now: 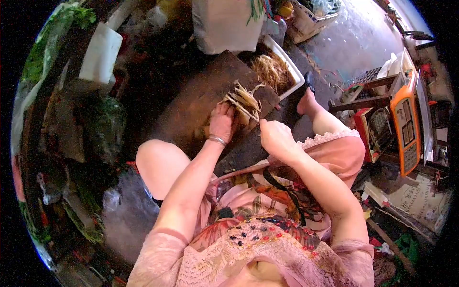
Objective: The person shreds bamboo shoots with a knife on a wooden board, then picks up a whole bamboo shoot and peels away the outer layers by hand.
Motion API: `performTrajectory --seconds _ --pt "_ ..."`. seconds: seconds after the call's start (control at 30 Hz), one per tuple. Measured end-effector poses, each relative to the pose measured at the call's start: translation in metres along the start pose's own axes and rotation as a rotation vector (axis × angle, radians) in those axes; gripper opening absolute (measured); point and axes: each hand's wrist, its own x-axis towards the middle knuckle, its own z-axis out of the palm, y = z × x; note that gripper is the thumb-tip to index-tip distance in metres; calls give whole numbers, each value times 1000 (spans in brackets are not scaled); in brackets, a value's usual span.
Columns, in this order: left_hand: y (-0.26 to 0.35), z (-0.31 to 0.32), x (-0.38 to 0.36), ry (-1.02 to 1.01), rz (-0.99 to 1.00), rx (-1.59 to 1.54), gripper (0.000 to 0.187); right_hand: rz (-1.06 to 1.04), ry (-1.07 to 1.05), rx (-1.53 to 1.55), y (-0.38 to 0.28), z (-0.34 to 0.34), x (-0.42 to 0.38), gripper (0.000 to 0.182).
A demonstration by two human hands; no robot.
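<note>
On a dark wooden board (191, 95), my left hand (222, 123) presses down with its fingers bent together over a pale brown piece (243, 117). My right hand (278, 139) is closed round the handle of a knife, whose thin blade (244, 111) points up and left, close to the left fingertips. Pale, thin strips (246, 98) lie in a loose heap just beyond the blade. Similar shredded strips (270, 71) fill part of a white-rimmed tray (297, 76) behind the board. The knife handle is mostly hidden in my right hand.
A large white bag (224, 28) stands beyond the board. At the right are an orange-framed scale (406, 124) and a wooden stool-like frame (368, 100). Leafy greens (38, 62) and a white container (100, 53) are at the left. A box (311, 21) stands at the top right.
</note>
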Motion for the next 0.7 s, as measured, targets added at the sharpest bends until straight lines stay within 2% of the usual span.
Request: performTrajectory --seconds 0.17,0.23,0.33,0.47,0.53,0.7 --pt "-9 15 0 -2 17 129 26 38 -7 -1 -8 18 25 12" --pt "-2 0 5 -238 -50 147 22 25 62 60 -16 27 47 13" --pt "7 -13 10 -238 -81 41 19 52 99 72 -15 32 55 14" --pt "11 -16 6 -175 -66 87 24 31 175 80 -1 33 52 15" --pt "18 -30 5 -14 25 34 28 87 195 152 1 34 54 15" --pt "9 -28 4 -218 -41 -2 33 66 225 150 6 34 54 16"
